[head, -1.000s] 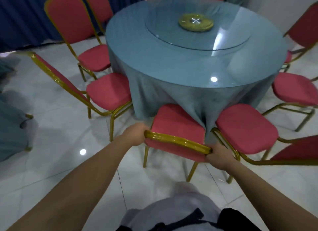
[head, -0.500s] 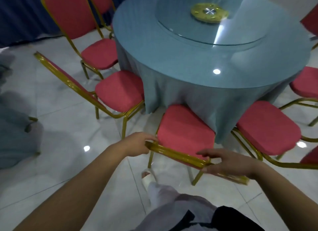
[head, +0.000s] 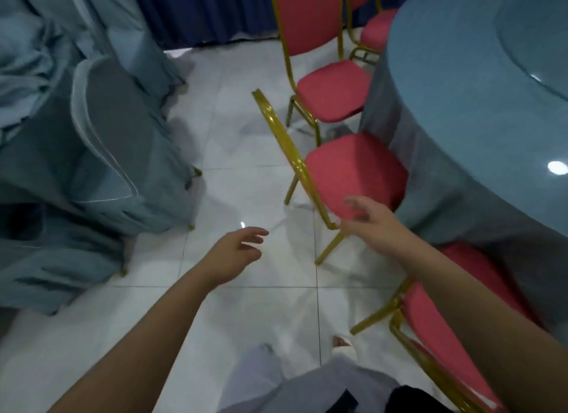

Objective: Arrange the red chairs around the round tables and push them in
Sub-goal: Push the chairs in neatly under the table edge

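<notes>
Head view, looking down at the white tiled floor. Both hands are free. The left hand hangs over bare tile with its fingers loosely spread, gripping nothing, well apart from any chair. The right hand is spread open too, reaching across the near corner of the middle red chair; whether it touches the seat cannot be told, and the fingers are blurred.

That middle red chair stands with its seat up against the hanging blue cloth of the round counter, its gold back rail on the side away from the counter. Beyond it, the far red chair sits with its seat edge just beside the cloth, back upright. At lower right, the near red chair has its seat partly under the cloth, and the right forearm crosses above it.

On the counter top lies a glass turntable. To the left stand cloth-covered chairs in grey-blue, with a dark blue curtain behind. A sandalled foot shows on the tile at the bottom.
</notes>
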The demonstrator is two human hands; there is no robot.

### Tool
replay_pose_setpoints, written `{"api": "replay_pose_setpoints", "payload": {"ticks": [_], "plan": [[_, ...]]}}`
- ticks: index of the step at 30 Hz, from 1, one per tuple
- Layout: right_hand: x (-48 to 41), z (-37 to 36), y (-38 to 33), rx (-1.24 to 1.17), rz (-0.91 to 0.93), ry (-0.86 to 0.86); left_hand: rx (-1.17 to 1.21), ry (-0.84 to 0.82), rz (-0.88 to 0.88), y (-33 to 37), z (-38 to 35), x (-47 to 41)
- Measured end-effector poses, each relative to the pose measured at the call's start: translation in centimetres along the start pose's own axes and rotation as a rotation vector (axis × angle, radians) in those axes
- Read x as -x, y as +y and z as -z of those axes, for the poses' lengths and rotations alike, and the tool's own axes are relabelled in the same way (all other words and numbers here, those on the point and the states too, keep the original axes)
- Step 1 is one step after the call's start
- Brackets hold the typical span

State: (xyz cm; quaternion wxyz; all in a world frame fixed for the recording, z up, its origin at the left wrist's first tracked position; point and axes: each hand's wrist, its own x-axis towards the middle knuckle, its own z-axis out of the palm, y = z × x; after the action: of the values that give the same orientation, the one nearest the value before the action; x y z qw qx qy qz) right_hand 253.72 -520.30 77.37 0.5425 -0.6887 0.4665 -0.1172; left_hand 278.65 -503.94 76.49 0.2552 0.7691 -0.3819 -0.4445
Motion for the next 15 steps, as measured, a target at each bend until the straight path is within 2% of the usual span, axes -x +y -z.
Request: {"api": "replay_pose_setpoints", "payload": {"ticks": [3,8,15], "plan": [[-5.8,-2.9,-4.5,0.046,0.013,0.02,0.034,0.021,-0.022,-1.9,5.7,-3.8],[-14.4,-7.7,-9.8,0.051,0.022,0.17,0.015,-0.007,-0.095,-4.2,14.5,-11.1],[-22.1,-10.0,-11.2,0.28,-0.295,0.345,-0.125,-0.161,-0.218,-0.3,23.6,-20.9]]}}
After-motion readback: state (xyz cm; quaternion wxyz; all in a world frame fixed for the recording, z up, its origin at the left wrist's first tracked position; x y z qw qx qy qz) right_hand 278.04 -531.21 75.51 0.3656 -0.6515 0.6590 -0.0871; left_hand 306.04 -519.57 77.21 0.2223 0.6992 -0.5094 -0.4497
